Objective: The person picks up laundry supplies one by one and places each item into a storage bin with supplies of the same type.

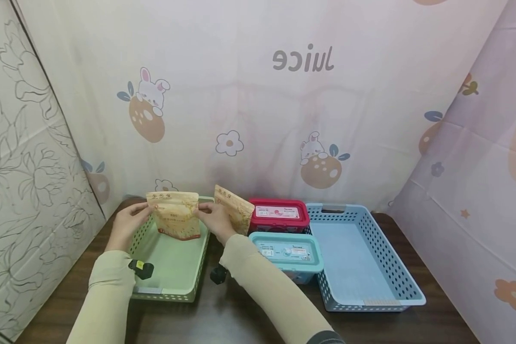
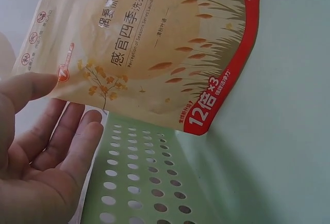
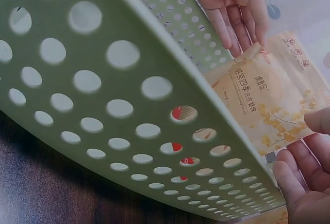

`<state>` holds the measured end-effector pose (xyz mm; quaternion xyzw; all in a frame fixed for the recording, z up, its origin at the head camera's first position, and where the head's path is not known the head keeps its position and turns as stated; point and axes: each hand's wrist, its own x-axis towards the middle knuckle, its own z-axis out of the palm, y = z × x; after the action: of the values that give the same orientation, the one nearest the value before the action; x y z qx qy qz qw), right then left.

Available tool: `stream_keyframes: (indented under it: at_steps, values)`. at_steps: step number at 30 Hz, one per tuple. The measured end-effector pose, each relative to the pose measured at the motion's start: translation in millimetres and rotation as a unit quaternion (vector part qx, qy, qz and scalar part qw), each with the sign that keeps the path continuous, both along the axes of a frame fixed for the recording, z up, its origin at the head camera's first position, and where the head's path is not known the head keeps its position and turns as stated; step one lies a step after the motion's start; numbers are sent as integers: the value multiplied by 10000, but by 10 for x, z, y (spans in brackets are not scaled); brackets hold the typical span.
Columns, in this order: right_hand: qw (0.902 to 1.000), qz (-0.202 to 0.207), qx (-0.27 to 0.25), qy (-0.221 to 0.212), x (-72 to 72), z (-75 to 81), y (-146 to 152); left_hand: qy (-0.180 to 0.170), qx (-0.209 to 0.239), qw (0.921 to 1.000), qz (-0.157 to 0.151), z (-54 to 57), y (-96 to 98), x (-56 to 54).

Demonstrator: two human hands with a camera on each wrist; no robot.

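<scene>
A yellow laundry capsule pouch (image 1: 176,215) with a red bottom band is upright in the head view, over the back part of the green basket (image 1: 167,267). My left hand (image 1: 129,224) pinches its left edge near the top, thumb in front. On the opposite edge, my right hand (image 1: 216,220) pinches it between thumb and fingers. In the left wrist view, the pouch's red lower band is close above the basket floor. A second yellow pouch (image 1: 236,208) leans just right of the basket, partly behind my right hand.
To the right stand a red lidded box (image 1: 279,215) and, nearer me, a teal lidded box (image 1: 284,258). Beyond them lies a blue perforated basket (image 1: 352,263). All rest on a dark wooden table (image 1: 223,320), with a printed curtain (image 1: 258,114) behind.
</scene>
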<state>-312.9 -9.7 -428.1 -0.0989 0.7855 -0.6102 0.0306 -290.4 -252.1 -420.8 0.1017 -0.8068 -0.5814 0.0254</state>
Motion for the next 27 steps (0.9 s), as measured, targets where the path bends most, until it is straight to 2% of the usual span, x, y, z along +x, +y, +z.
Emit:
stream_keyframes:
  at_steps: [11,27]
  values:
    - [9996,231,-57,-121,45,62,1,-2,-188,9997,-172,7,-10,6]
    - [9983,501,220,-225,100,103,40,-185,-286,9988,-349,51,-7,39]
